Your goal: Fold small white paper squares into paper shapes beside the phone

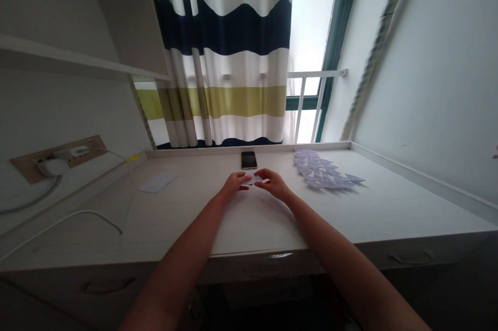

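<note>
Over the middle of the desk, a small piece of white folded paper (251, 179) is between my two hands. My left hand (234, 184) is closed on its left end, thumb on top. At the paper's right end, the thumb and forefinger of my right hand (273, 183) curve around it from the near and far sides. The exact finger contact there is too small to make out. Just beyond my hands lies a dark phone (249, 160). To the right is a pile of folded white paper pieces (322, 170) with pointed ends.
Flat white paper (157, 182) lies on the desk (257, 232) at the left. White cables (126, 201) run from a wall socket panel (58, 157) across the desk's left side. A raised rim borders the desk's back and right, with a striped curtain (241, 71) behind.
</note>
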A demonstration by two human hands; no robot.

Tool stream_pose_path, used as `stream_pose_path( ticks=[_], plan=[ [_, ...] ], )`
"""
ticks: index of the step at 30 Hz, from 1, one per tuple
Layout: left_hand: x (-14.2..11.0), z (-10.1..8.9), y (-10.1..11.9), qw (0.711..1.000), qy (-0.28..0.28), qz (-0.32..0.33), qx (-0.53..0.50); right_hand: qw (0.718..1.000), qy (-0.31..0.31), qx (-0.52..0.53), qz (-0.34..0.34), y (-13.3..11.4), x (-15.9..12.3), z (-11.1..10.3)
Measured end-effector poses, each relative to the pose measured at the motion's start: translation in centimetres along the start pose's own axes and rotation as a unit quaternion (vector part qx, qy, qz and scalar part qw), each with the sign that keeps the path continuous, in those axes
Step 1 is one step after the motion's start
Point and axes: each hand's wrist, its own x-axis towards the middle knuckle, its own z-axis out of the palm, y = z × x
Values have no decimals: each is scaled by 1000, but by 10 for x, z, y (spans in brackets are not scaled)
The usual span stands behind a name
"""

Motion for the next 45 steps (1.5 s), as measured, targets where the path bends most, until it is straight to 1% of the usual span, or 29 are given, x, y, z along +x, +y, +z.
stream_pose_path(
  ticks=[11,15,21,23,26,30,35,41,45],
  plan=[
    [-1,-1,0,1000,-11,-1,12,1000,4,-19,-10,-5,0,-1],
    [-1,1,-1,999,-25,-8,27,999,17,-51,-12,-8,-1,0],
    [0,3,-3,998,-28,-30,38,996,41,-77,-9,-4,-1,1],
    [1,2,-3,998,-39,-23,50,996,44,-78,-4,-2,0,1],
    [1,0,-4,995,-59,4,77,996,53,-69,7,-2,0,1],
    [3,-1,-6,994,-49,19,93,997,61,-50,23,-3,1,1],
    [4,0,-7,995,-47,13,92,998,53,-30,26,-1,1,1],
    [2,-2,-7,997,-65,-23,32,999,30,-40,-1,-3,0,1],
    [2,-4,-8,996,-77,-27,39,999,29,-45,-3,-5,-1,1]
  ],
)
